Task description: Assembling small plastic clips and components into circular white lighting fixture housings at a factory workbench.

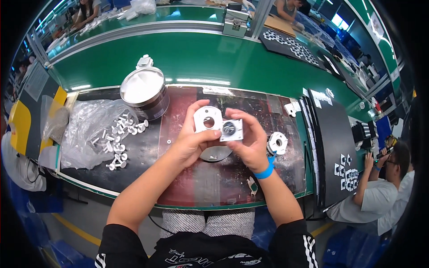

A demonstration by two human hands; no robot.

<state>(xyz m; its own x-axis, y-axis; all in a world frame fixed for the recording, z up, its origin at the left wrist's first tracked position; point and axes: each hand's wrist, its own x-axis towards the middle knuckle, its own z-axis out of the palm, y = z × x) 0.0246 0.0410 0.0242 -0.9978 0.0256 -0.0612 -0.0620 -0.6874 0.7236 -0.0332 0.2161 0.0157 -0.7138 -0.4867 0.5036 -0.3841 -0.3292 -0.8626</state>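
My left hand grips a white flanged plate with a round hole through its middle. In my right hand, which wears a blue wristband, is a small white square block with a dark, glossy round centre. The two parts are held side by side above the bench; whether they touch I cannot tell. Below them a pale round disc or dish is partly covered by my hands. Just right of my right hand lies another white holed part.
At the left stand a large tin with a white top and a clear bag beside loose white flat-headed pieces. Black boards bearing small parts stand on the right, near a seated co-worker. A green ledge runs behind the bench.
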